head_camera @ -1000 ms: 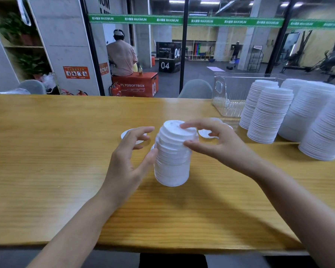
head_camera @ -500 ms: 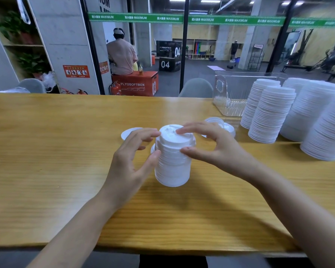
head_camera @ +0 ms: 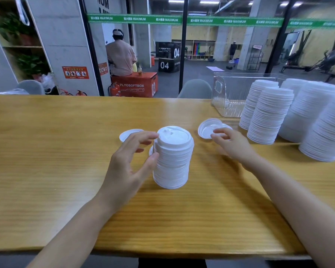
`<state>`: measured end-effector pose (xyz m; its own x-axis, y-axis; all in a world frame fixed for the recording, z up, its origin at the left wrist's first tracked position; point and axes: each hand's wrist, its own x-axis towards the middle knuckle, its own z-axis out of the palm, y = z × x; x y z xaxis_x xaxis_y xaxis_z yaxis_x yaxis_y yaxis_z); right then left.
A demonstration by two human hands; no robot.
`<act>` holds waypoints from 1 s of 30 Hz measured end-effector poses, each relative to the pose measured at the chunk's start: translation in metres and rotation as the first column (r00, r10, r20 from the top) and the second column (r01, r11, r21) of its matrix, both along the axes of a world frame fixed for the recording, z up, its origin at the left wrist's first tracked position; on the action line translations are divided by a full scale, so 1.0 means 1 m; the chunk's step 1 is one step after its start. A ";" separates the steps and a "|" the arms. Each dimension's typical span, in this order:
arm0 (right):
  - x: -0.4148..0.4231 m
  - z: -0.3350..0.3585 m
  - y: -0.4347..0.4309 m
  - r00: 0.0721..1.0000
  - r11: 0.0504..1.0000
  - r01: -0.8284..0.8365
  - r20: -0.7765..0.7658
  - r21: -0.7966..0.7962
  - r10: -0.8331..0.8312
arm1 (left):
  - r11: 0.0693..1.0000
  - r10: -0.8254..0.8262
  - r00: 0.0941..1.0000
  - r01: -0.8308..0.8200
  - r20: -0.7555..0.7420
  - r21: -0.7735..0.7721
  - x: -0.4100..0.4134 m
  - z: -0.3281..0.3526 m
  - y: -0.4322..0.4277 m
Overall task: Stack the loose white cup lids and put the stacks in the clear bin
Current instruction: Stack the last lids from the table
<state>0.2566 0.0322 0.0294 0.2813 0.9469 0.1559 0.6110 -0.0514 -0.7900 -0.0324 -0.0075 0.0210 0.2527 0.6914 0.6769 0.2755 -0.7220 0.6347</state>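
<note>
A short stack of white cup lids (head_camera: 172,157) stands upright mid-table. My left hand (head_camera: 128,163) holds it from the left, thumb on its side and index finger at the top rim. My right hand (head_camera: 232,144) is off to the stack's right, its fingertips touching an upturned loose lid (head_camera: 207,128); a second lid (head_camera: 227,126) peeks out behind it. Another loose lid (head_camera: 130,134) lies behind my left hand, and one more is mostly hidden behind the stack. The clear bin (head_camera: 230,93) stands at the back right and shows no lids inside.
Several tall lid stacks (head_camera: 269,117) crowd the table's right side in front of and beside the bin. The wooden table (head_camera: 46,151) ends at a glass wall behind; a grey chair back (head_camera: 195,88) shows past the far edge.
My right hand has left the top of the stack and moved right to the upturned loose lid. My left hand stays against the stack, which now stands straighter.
</note>
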 end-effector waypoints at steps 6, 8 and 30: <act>-0.006 -0.002 0.019 0.997 0.997 -0.013 -0.071 -0.072 0.008 | 1.000 -0.002 1.000 0.002 -0.001 -0.006 0.000 0.000 0.000; -0.007 -0.003 0.025 0.997 0.996 0.015 -0.080 -0.091 -0.022 | 1.000 -0.001 1.000 0.001 -0.002 -0.007 0.000 0.000 -0.001; -0.005 -0.021 -0.052 0.821 0.943 -0.209 0.571 0.258 0.025 | 1.000 -0.002 1.000 0.002 0.005 -0.004 -0.001 0.001 -0.002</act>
<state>0.2518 -0.0201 0.0081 -0.0496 0.8490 0.5261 0.9325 0.2281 -0.2801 -0.0333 -0.0092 0.0224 0.2510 0.6935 0.6753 0.2705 -0.7201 0.6390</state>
